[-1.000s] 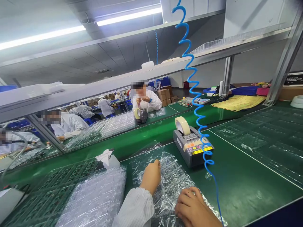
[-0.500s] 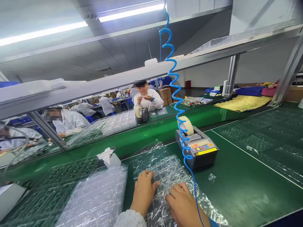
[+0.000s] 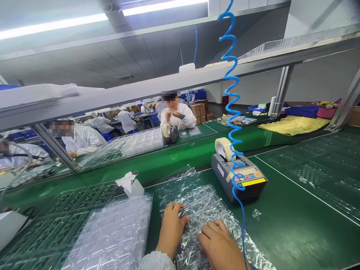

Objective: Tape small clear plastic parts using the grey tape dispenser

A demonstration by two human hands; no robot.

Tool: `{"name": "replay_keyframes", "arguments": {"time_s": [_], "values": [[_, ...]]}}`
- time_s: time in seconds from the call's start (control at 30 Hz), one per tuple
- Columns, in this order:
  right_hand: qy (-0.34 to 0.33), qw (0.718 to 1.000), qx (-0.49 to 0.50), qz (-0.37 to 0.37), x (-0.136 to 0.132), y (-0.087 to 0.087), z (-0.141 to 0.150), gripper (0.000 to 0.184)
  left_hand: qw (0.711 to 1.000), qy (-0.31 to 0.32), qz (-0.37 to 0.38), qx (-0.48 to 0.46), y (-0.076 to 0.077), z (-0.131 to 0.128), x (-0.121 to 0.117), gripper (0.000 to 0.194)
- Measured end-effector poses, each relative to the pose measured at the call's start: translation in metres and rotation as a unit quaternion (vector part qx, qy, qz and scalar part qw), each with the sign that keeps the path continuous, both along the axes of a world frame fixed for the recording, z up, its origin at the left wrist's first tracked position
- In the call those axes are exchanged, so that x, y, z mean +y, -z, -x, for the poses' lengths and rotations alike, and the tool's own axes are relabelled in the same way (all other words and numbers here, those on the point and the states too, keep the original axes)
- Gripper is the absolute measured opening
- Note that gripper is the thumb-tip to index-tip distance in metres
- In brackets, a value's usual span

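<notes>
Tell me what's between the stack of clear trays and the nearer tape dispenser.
In the head view: a strip of green tabletop beside the stack, then crinkled clear film with the left hand and right hand on it.

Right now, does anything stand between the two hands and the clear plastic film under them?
Nothing visible does: the left hand and right hand both rest on the crinkled plastic film. The blue coiled cord hangs beside the right hand, crossing the view of the tape dispenser, but not between hand and film.
</notes>
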State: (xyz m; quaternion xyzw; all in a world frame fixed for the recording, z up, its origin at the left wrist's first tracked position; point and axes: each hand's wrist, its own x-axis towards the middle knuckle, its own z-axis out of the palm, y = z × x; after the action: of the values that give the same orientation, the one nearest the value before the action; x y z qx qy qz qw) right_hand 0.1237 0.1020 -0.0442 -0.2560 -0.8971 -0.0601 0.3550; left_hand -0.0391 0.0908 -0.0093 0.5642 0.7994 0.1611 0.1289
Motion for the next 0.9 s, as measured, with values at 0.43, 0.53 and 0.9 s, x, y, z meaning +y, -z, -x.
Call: {"name": "replay_keyframes", "arguments": {"time_s": [0.43,0.53,0.9], "values": [[-0.113,0.992,0.064,0.01,-0.004,0.008,-0.012,0.011,0.998,-0.015,0.001,-0.059,0.001,0.006,0.007,0.005],[-0.129,0.99,0.052,0.012,-0.005,0.014,-0.014,0.01,0.998,-0.016,0.01,-0.06,-0.001,0.006,0.009,0.004],[-0.146,0.988,0.033,0.024,-0.005,0.006,-0.016,0.023,0.999,-0.008,0.015,-0.042,0.0,0.006,0.011,0.002]]}}
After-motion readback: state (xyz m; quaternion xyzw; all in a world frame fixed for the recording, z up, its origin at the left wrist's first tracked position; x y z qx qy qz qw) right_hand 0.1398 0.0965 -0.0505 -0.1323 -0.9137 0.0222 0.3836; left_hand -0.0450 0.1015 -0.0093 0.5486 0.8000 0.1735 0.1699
